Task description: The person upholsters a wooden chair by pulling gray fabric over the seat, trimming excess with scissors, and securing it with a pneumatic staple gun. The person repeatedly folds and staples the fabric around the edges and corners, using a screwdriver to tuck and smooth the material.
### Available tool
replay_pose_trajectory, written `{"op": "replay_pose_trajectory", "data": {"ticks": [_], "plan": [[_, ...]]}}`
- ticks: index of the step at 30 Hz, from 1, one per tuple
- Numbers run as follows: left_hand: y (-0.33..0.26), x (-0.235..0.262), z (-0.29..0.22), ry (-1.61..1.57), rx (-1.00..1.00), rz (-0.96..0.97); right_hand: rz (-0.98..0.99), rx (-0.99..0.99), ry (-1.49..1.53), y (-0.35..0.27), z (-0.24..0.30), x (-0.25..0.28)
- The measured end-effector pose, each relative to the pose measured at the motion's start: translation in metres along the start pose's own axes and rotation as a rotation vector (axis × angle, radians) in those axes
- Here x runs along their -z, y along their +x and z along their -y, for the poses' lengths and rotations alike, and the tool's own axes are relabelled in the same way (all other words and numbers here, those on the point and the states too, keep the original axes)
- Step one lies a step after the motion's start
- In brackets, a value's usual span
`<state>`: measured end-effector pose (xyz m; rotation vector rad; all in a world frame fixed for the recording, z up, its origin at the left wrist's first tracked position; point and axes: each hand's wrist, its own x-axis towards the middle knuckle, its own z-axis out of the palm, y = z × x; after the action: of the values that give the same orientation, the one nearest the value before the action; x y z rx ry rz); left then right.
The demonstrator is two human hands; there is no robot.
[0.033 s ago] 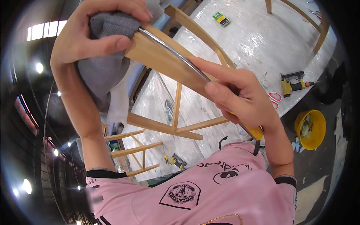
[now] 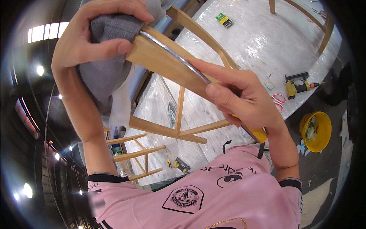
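Observation:
My left hand (image 2: 72, 44) curls round grey fabric (image 2: 105, 80) gathered at the end of a pale wooden chair part (image 2: 164, 65), its thumb and fingers pressing from opposite sides. White padding (image 2: 121, 105) hangs below the cloth. In my right hand (image 2: 248, 99) is a tool with a long, thin, shiny metal shaft (image 2: 173, 53); whether this is a blade or a rod I cannot tell. The shaft lies along the wood, and its tip reaches the cloth beside my left fingers. A yellow piece (image 2: 260, 135), apparently the tool's handle, shows under my right hand.
Behind the chair part stands a plastic-covered table (image 2: 251, 42). On it are a yellow-black staple gun (image 2: 297, 86), red-handled scissors (image 2: 279, 99) and a green-yellow packet (image 2: 224, 20). A yellow bucket (image 2: 315, 131) stands at right. More wooden chair legs (image 2: 139, 153) show at lower left.
The metal shaft and my right hand have shifted very slightly left. Both grips look the same.

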<state>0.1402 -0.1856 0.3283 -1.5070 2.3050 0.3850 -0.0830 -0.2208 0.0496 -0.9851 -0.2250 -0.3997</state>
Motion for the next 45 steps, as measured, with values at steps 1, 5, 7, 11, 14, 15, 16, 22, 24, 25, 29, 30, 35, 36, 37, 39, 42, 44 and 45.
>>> {"op": "replay_pose_trajectory", "data": {"ticks": [1, 5, 7, 11, 14, 15, 16, 22, 24, 25, 29, 30, 35, 36, 37, 39, 42, 44, 45], "plan": [[-0.001, 0.000, 0.000, 0.007, 0.015, -0.008, -0.010, 0.020, 0.008, 0.004, 0.001, -0.002], [-0.001, -0.001, 0.004, 0.012, 0.050, -0.031, 0.021, 0.050, 0.058, 0.014, 0.000, -0.003], [-0.006, 0.002, 0.014, 0.007, 0.038, -0.006, 0.037, 0.031, 0.097, 0.015, 0.001, -0.003], [-0.006, 0.001, 0.014, -0.099, 0.174, -0.032, -0.049, -0.054, 0.074, 0.003, 0.010, -0.006], [-0.009, -0.005, 0.022, -0.146, 0.141, -0.087, -0.070, -0.053, 0.035, 0.003, 0.010, -0.002], [-0.011, -0.006, 0.023, -0.156, 0.158, -0.086, -0.069, -0.041, 0.032, 0.004, 0.009, -0.001], [-0.013, -0.007, 0.023, -0.166, 0.175, -0.085, -0.069, -0.037, 0.022, 0.006, 0.009, -0.001], [-0.012, -0.010, 0.019, -0.157, 0.178, -0.112, -0.036, -0.004, 0.102, 0.024, 0.004, -0.001], [-0.010, -0.013, 0.015, -0.168, 0.167, -0.133, -0.005, 0.019, 0.198, 0.028, -0.006, -0.003], [-0.010, -0.014, 0.014, -0.166, 0.160, -0.132, 0.005, 0.012, 0.231, 0.028, -0.006, -0.002], [-0.006, -0.010, 0.006, -0.158, 0.205, -0.107, -0.035, 0.031, 0.111, 0.030, 0.000, -0.003], [-0.003, -0.008, 0.004, -0.130, 0.209, -0.089, -0.068, 0.047, 0.018, 0.030, 0.001, -0.007], [-0.004, 0.000, 0.008, 0.050, 0.051, -0.012, -0.146, 0.158, -0.150, 0.029, -0.002, -0.014], [-0.003, 0.000, 0.007, 0.034, 0.052, -0.012, -0.112, 0.050, -0.010, 0.024, 0.002, -0.013], [-0.001, -0.001, 0.005, 0.018, 0.053, -0.012, -0.093, 0.014, 0.014, 0.019, 0.001, -0.011], [0.000, 0.000, 0.004, 0.011, 0.034, -0.008, -0.057, -0.055, 0.065, 0.008, -0.004, -0.006], [0.001, -0.001, 0.006, 0.000, 0.007, 0.004, -0.090, 0.119, -0.034, 0.007, -0.014, -0.008], [0.007, 0.001, 0.001, -0.026, 0.041, 0.005, -0.069, 0.098, 0.006, 0.012, -0.007, -0.009], [0.004, 0.001, 0.002, 0.000, 0.020, 0.006, -0.056, 0.091, 0.024, 0.016, -0.004, -0.009]]}}
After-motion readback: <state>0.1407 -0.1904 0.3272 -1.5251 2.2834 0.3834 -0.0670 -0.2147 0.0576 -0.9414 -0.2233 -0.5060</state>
